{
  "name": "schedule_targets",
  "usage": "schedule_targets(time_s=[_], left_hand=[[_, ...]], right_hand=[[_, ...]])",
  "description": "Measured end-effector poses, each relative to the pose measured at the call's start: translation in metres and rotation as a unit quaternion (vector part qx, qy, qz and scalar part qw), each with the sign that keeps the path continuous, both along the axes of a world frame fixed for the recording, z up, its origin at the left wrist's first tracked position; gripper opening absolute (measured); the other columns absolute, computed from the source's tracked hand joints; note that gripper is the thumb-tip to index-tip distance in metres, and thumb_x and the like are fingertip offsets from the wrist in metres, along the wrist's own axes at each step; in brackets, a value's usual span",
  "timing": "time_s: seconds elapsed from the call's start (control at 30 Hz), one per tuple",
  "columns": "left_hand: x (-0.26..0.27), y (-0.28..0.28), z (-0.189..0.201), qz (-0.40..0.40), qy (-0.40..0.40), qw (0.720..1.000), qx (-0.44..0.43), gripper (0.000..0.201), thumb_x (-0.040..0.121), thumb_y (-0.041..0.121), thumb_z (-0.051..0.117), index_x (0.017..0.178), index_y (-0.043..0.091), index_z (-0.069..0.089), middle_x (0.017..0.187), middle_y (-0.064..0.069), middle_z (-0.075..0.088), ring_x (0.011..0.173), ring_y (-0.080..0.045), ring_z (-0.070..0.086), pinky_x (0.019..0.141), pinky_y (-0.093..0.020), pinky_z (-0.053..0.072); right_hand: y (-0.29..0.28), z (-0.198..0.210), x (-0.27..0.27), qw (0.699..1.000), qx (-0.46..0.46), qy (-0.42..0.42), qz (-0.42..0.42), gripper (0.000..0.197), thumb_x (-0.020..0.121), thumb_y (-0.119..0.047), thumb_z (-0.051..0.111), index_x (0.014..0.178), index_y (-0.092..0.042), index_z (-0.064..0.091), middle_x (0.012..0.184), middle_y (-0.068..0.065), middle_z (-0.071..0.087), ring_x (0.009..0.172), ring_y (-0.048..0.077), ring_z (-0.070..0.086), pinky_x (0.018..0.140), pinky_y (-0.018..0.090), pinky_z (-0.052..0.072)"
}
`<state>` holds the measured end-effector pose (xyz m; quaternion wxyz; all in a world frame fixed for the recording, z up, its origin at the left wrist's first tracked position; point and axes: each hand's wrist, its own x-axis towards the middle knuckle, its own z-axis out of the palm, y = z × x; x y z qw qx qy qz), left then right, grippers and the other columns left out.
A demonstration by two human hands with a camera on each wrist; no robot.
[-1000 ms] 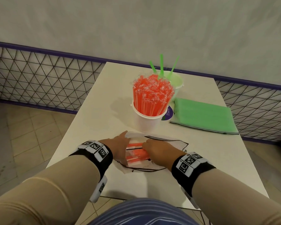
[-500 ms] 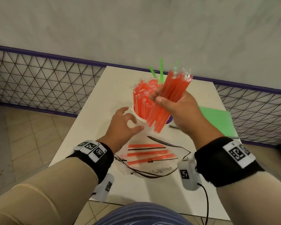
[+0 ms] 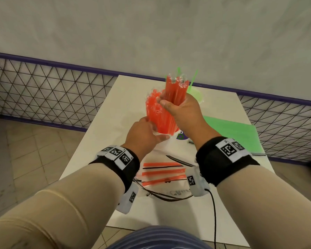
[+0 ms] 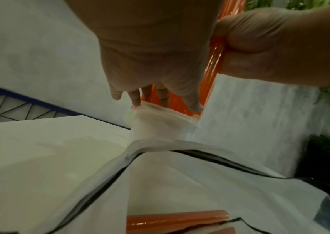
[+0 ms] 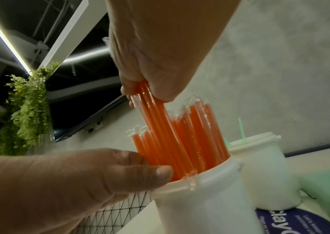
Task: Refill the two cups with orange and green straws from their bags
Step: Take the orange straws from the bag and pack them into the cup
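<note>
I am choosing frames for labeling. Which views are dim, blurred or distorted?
Head view: evenly lit and sharp, but the purple rail curves from lens distortion. Left wrist view: dim and soft, the left hand pale and blurred. Right wrist view: glare glints on the orange straws; the ceiling light strip is blown out.

Two cups: orange-straw cup (image 5: 206,205) under the fingers (image 5: 125,91), green-straw cup (image 5: 264,171) beyond them; two bags: clear bag (image 3: 162,189), green bag (image 3: 232,133); three orange straws (image 3: 162,172) lie in the clear bag.
</note>
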<state>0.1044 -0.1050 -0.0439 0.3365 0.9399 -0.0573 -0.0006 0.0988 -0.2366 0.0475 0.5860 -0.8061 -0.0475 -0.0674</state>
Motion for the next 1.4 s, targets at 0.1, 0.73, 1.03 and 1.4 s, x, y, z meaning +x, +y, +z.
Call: schedule_targets(time_s=[0.1, 0.73, 1.03, 1.4], left_hand=[[-0.002, 0.000, 0.002, 0.006, 0.004, 1.000, -0.016, 0.048, 0.069, 0.061, 0.075, 0.102, 0.026, 0.067, 0.107, 0.009, 0.064, 0.097, -0.014, 0.060, 0.088, -0.035, 0.050], [0.006, -0.009, -0.006, 0.045, 0.013, 0.997, 0.054, 0.040, 0.073, 0.059, 0.072, 0.068, 0.022, 0.056, 0.075, 0.006, 0.063, 0.074, -0.020, 0.062, 0.080, -0.039, 0.052], [0.009, -0.011, -0.014, 0.046, -0.010, 0.996, 0.077, 0.039, 0.074, 0.065, 0.067, 0.072, 0.027, 0.058, 0.094, 0.008, 0.061, 0.082, -0.017, 0.057, 0.094, -0.041, 0.043], [-0.004, -0.004, -0.017, 0.038, -0.019, 0.999, 0.009, 0.024, 0.082, 0.048, 0.063, 0.081, 0.024, 0.066, 0.124, 0.009, 0.054, 0.112, -0.013, 0.055, 0.119, -0.051, 0.004]], right_hand=[[0.010, 0.000, 0.005, 1.000, 0.001, -0.011, -0.011, 0.014, 0.087, -0.028, 0.070, 0.101, -0.025, 0.068, 0.091, -0.015, 0.069, 0.083, -0.006, 0.065, 0.072, 0.008, 0.047], [0.009, 0.008, 0.002, 0.973, -0.110, -0.191, -0.064, 0.103, 0.073, -0.022, 0.082, 0.151, -0.027, 0.016, 0.143, -0.004, 0.042, 0.132, 0.010, 0.042, 0.108, 0.029, 0.039], [0.007, 0.020, 0.022, 0.840, -0.505, -0.197, 0.018, 0.047, 0.102, -0.017, 0.039, 0.148, -0.012, 0.034, 0.153, 0.004, 0.037, 0.139, 0.019, 0.036, 0.110, 0.027, 0.028], [-0.005, -0.046, 0.001, 0.752, -0.646, -0.118, 0.050, 0.058, 0.102, -0.039, 0.022, 0.153, -0.011, 0.017, 0.160, 0.009, 0.021, 0.149, 0.027, 0.014, 0.118, 0.049, -0.003]])
